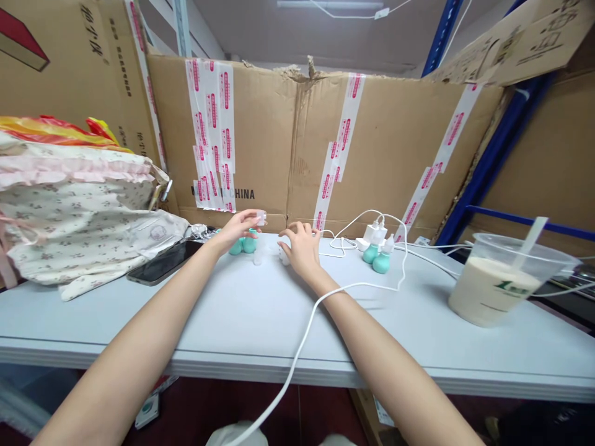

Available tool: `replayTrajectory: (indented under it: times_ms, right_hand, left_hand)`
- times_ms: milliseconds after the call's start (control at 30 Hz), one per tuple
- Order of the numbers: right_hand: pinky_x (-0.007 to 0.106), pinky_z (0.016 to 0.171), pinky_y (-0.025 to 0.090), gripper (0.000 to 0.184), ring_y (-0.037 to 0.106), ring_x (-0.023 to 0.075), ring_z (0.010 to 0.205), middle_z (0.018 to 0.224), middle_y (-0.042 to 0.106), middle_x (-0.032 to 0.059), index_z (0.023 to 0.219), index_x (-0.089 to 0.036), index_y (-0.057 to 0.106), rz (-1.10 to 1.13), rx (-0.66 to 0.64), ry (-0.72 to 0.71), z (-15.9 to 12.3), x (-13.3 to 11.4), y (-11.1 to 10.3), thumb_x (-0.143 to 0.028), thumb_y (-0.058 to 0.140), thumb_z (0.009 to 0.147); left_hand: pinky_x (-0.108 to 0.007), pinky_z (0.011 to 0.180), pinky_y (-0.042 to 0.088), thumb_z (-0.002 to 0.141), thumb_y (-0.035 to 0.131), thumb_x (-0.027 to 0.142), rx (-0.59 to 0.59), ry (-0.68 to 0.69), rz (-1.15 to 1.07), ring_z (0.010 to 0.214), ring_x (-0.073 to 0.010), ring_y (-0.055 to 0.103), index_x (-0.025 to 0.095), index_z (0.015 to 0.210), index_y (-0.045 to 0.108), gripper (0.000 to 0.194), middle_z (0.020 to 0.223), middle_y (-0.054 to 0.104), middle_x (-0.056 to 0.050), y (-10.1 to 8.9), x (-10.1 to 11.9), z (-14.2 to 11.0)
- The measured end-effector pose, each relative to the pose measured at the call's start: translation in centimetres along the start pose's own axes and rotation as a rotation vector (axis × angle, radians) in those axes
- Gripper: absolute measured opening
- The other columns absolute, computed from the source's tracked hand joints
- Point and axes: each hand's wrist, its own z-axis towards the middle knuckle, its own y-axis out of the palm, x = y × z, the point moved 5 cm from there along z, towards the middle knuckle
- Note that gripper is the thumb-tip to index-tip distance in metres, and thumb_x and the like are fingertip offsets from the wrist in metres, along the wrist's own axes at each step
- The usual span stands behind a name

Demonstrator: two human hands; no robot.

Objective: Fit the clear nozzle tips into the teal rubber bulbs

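My left hand (239, 228) pinches a small translucent plastic cap (261, 217) just above the table. Below and behind its fingers stand teal rubber bulbs (250, 244), partly hidden. Another small clear piece (257, 256) lies on the table between the hands. My right hand (303, 249) rests low over the table with curved fingers, the thumb apart from the rest. Beside its thumb are small clear plastic pieces (284, 255), partly covered by the hand. Farther right, two teal bulbs with clear nozzles (381, 262) stand together.
A white cable (320, 300) hangs across my right forearm from a white charger (374, 233). At right stands a plastic cup (493, 291) of pale drink with a straw. A phone (158, 266) and floral cloth bag (83, 217) lie left. Cardboard (264, 136) walls the back.
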Motion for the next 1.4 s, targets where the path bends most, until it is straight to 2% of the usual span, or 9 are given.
replayTrajectory:
  times_ms: [133,267,400,600,767,933,1033,1233,1400]
  right_hand:
    - [0.055,0.1,0.014,0.018,0.035,0.0269,0.116,0.122,0.048,0.0104,0.089,-0.021,0.068,-0.098,-0.041,-0.137,-0.5,-1.6,2.1,-0.024,0.052,0.082]
    - [0.059,0.103,0.002,0.02,0.032,0.0264,0.121,0.122,0.05,0.0086,0.084,-0.021,0.069,-0.127,-0.09,-0.249,-0.9,-2.7,3.8,-0.021,0.05,0.083]
    - [0.059,0.104,0.001,0.019,0.037,0.0242,0.116,0.114,0.054,0.0063,0.081,-0.023,0.07,-0.099,-0.118,-0.219,-0.8,-2.3,4.3,-0.02,0.051,0.082]
    - [0.056,0.104,0.007,0.015,0.042,0.0224,0.106,0.104,0.058,0.0053,0.076,-0.023,0.07,-0.082,-0.118,-0.202,-0.7,-2.3,4.1,-0.018,0.056,0.08]
    - [0.051,0.101,0.013,0.011,0.045,0.0219,0.1,0.097,0.06,0.0047,0.077,-0.023,0.068,0.028,-0.058,-0.135,-0.3,-2.1,2.4,-0.022,0.057,0.08]
    - [0.041,0.091,0.025,0.019,0.049,0.0197,0.097,0.097,0.063,0.0014,0.084,-0.027,0.066,0.376,0.213,0.181,0.8,-0.4,-1.8,-0.035,0.05,0.085]
    - [0.038,0.088,0.027,0.019,0.05,0.0197,0.097,0.097,0.064,0.0004,0.081,-0.027,0.067,0.513,0.264,0.261,1.1,0.1,-2.8,-0.037,0.051,0.083]
    - [0.036,0.087,0.028,0.018,0.051,0.0186,0.094,0.093,0.065,-0.0009,0.078,-0.027,0.068,0.565,0.277,0.253,1.1,0.1,-2.7,-0.036,0.053,0.082]
    - [0.037,0.087,0.026,0.015,0.05,0.0178,0.091,0.09,0.064,-0.001,0.076,-0.027,0.067,0.448,0.263,0.113,1.1,-0.4,-3.4,-0.03,0.055,0.083]
  left_hand:
    - [-0.025,0.059,0.048,0.068,0.066,0.041,0.007,-0.012,-0.051,0.071,-0.0126,0.059,0.017,0.105,0.056,0.045,0.099,0.062,-0.009,-0.1,-0.2,0.2]
    - [-0.024,0.059,0.049,0.069,0.067,0.04,-0.006,-0.021,-0.093,0.07,-0.0115,0.059,0.016,0.104,0.057,0.043,0.097,0.063,-0.009,0.0,0.0,0.2]
    - [-0.024,0.06,0.05,0.071,0.066,0.039,-0.027,-0.02,-0.106,0.071,-0.0116,0.059,0.015,0.106,0.057,0.044,0.097,0.063,-0.01,0.2,0.3,0.1]
    - [-0.025,0.061,0.049,0.072,0.064,0.039,-0.047,-0.016,-0.124,0.07,-0.0117,0.058,0.015,0.107,0.057,0.043,0.098,0.063,-0.01,0.4,0.5,-0.1]
    - [-0.026,0.062,0.048,0.073,0.062,0.04,-0.098,-0.032,-0.118,0.067,-0.0109,0.055,0.015,0.108,0.057,0.043,0.094,0.061,-0.008,0.8,0.5,-0.2]
    - [-0.026,0.06,0.046,0.074,0.061,0.039,-0.187,-0.082,-0.147,0.063,-0.0094,0.051,0.015,0.107,0.058,0.041,0.086,0.058,-0.005,2.0,0.4,-0.4]
    - [-0.027,0.061,0.045,0.076,0.06,0.038,-0.257,-0.094,-0.176,0.062,-0.0099,0.05,0.013,0.101,0.06,0.036,0.079,0.055,-0.004,3.5,0.5,-0.7]
    - [-0.026,0.064,0.045,0.08,0.056,0.035,-0.284,-0.076,-0.271,0.06,-0.0094,0.048,0.012,0.094,0.06,0.027,0.072,0.051,-0.002,5.1,0.5,-0.9]
    - [-0.018,0.05,0.036,0.08,0.057,0.027,-0.303,-0.147,-0.452,0.055,-0.0061,0.041,0.01,0.082,0.059,0.018,0.068,0.047,-0.001,5.6,-0.1,-1.1]
